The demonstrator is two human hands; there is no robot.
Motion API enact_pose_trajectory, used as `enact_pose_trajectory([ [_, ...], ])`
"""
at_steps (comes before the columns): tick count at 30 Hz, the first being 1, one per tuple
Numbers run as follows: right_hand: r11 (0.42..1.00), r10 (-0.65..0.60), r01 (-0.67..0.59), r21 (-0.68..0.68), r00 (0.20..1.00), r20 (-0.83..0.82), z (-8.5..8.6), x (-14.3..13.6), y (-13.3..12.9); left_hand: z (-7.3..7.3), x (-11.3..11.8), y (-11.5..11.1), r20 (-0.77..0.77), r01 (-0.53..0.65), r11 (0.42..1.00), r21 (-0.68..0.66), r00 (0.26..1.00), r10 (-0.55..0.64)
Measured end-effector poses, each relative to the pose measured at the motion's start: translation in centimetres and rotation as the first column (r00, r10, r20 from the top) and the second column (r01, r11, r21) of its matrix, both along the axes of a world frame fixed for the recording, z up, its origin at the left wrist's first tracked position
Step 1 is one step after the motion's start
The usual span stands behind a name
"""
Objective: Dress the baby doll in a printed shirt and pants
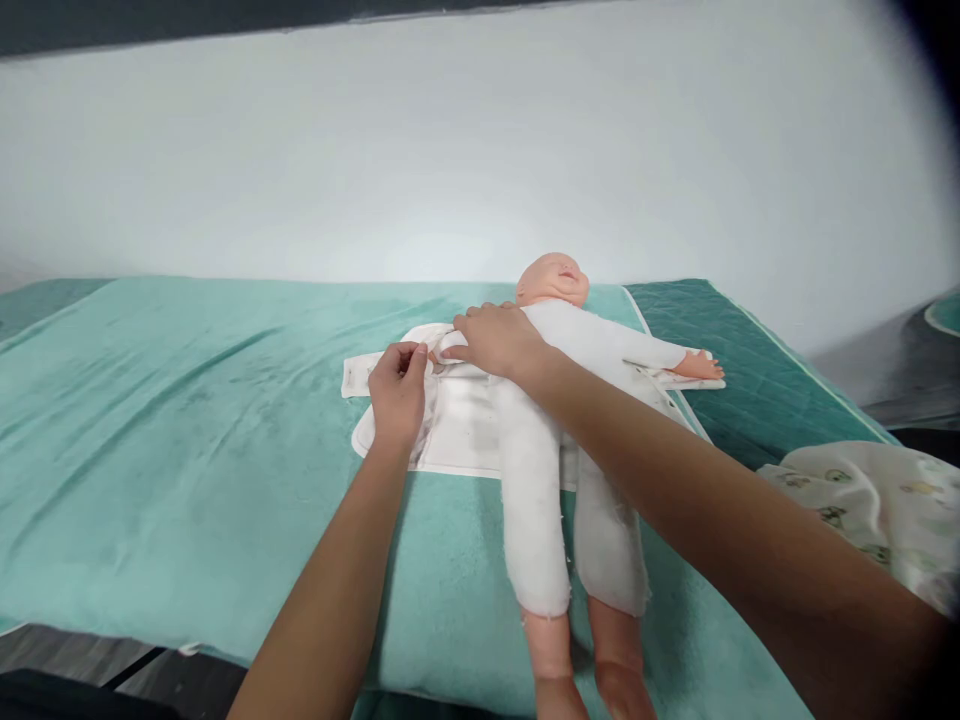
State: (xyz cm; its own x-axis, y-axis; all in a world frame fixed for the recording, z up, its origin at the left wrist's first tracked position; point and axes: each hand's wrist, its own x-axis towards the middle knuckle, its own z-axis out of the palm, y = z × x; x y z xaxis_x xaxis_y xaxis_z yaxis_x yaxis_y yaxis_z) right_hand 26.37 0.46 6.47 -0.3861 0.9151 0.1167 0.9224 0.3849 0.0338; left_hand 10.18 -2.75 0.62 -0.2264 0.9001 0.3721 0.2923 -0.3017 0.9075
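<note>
A baby doll (532, 430) with a white cloth body lies on its back, head toward the wall, one arm stretched out to the right. Under its upper body a white baby garment (459, 425) is spread open, a sleeve reaching out at each side. My right hand (499, 340) rests on the doll's arm and shoulder at the left of its chest, fingers bent over it. Just left of it, my left hand (400, 385) has thumb and fingers pinched at the garment's sleeve, by the doll's small hand, which is mostly hidden.
A light green cover (187, 450) lies over the table, with a darker green quilted cloth (757, 380) at the right. A patterned white cloth (877, 500) is bunched at the right edge. Behind stands a pale wall (450, 150).
</note>
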Motion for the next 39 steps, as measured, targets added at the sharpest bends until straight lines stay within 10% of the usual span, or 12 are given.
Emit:
enact_pose_trajectory([
  [9, 0.968, -0.035, 0.169, 0.186, 0.824, -0.566, 1.7, 5.3, -1.9, -1.6, -0.9, 1.4, -0.446, -0.261, 0.963, 0.065, 0.856, 0.262],
  [14, 0.744, -0.406, 0.659, 0.111, 0.577, -0.709, -1.1, 12.6, -4.7, -1.1, -0.3, 0.9, -0.608, -0.336, 0.942, 0.019, 0.744, 0.278],
  [18, 0.655, -0.61, 0.754, -0.037, 0.5, -0.614, -3.5, 14.9, -6.0, -0.9, -0.1, 0.7, -0.603, -0.332, 0.943, 0.023, 0.748, 0.278],
  [27, 0.697, -0.59, 0.715, -0.056, 0.528, -0.611, -3.8, 15.2, -6.5, -0.9, -0.2, 0.3, -0.525, -0.233, 0.96, 0.157, 0.803, 0.281],
  [39, 0.868, -0.315, 0.484, -0.113, 0.36, -0.878, -4.0, 12.9, -6.8, -1.2, 0.0, 0.5, -0.479, -0.085, 0.975, 0.205, 0.86, 0.176],
])
